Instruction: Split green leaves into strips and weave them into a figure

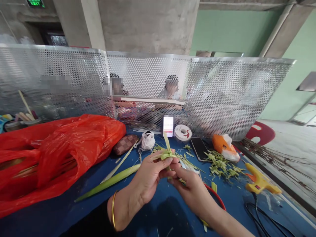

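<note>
A small folded bundle of pale green leaf strips (166, 154) is held up over the blue table (158, 210), one strip pointing upward. My left hand (150, 174), with a gold bangle at its wrist, pinches the bundle between thumb and fingers. Just below and to the right, my right hand (189, 184) has its fingers closed at the lower end of the same bundle, touching the left fingertips. A long green leaf (108, 185) lies to the left of my left hand. Leaf scraps (222, 166) are heaped to the right.
A red plastic bag (81, 148) covers the left side, beside a checkered pouch (125, 144) and white string (148, 141). A ribbon spool (182, 132), phone (199, 148), tissue pack (225, 148) and yellow glue gun (261, 182) with its cord stand right. A perforated metal screen (148, 75) closes the back; people sit behind it.
</note>
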